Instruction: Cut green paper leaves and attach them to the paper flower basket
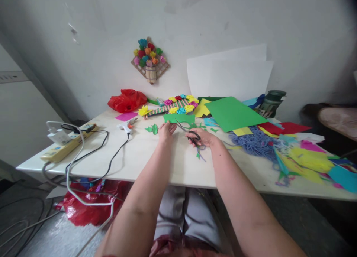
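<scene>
Both forearms are bare from the elbow down to the wrist, with no sleeve, watch, bracelet or ring to be made out on them. The left hand (166, 132) and the right hand (205, 138) wear no gloves. Lower in the view the lap is covered by pale grey trousers of plain smooth cloth. At the very bottom edge lies a strip of reddish-brown patterned fabric, its pattern too blurred to tell.

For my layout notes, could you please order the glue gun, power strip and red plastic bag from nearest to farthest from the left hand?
1. Glue gun, just left of the left hand.
2. Red plastic bag, back left by the wall.
3. Power strip, at the table's far left edge.
</scene>
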`<state>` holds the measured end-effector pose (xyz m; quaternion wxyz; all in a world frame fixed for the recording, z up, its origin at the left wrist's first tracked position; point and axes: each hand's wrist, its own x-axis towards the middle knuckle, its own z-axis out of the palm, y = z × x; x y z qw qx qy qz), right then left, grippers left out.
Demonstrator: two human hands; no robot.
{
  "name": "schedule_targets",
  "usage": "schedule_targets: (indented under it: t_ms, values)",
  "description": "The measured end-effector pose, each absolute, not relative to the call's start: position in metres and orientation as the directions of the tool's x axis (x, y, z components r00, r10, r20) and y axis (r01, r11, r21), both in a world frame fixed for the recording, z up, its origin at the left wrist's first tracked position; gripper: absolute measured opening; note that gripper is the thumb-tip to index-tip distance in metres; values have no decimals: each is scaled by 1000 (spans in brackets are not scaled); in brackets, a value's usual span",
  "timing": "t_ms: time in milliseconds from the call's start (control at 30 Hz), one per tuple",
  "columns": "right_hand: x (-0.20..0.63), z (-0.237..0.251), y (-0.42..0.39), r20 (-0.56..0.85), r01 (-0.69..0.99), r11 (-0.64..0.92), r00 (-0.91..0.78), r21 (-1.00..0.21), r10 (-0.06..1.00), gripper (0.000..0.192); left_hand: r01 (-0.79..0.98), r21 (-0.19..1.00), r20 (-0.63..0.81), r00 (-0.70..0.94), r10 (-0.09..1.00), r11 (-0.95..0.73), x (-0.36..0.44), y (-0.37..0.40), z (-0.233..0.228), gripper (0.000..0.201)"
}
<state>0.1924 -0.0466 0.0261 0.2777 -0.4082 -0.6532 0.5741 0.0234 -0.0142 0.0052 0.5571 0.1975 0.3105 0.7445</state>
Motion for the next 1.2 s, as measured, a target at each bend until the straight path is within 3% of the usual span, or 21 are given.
schedule_targets:
  t_ms: [700, 1200]
  values:
    - [183, 22, -44, -71, 145, -22, -349, -989, 934, 31, -647, 745, 33, -209, 977, -164, 36, -24, 8, 16]
    - [181, 23, -46, -63, 132, -20, -327, -991, 943, 34, -638, 756, 34, -187, 982, -148, 39, -25, 6, 21]
